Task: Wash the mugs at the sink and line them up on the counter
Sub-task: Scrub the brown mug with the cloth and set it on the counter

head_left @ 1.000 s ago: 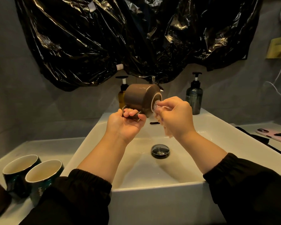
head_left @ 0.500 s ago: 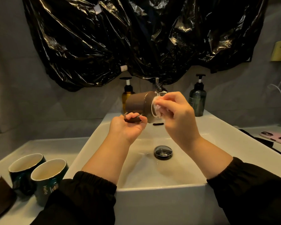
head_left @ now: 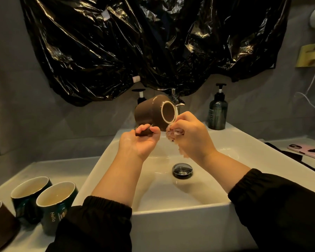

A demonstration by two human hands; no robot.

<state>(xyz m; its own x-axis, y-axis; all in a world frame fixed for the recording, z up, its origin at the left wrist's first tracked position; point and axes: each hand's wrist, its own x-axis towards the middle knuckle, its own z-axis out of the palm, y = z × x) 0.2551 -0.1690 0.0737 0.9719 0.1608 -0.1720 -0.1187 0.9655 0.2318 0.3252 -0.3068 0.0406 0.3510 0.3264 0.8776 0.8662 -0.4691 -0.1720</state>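
Head camera looks down at the sink (head_left: 180, 209). Left hand (head_left: 139, 142) has its fingers curled around the handle of the brown mug (head_left: 148, 114) — the mug lies on its side just above this hand, over the basin, mouth turned to the right. Right hand (head_left: 194, 140) clamps a pinkish cloth (head_left: 172, 134) — it touches the mug's lower rim. Two green mugs (head_left: 53, 217) stand on the counter (head_left: 65, 168).

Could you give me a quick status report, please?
Left hand grips handle of brown ceramic mug, tipped sideways over white sink. Right hand pinches pale cloth at its rim. Chrome tap close behind mug.
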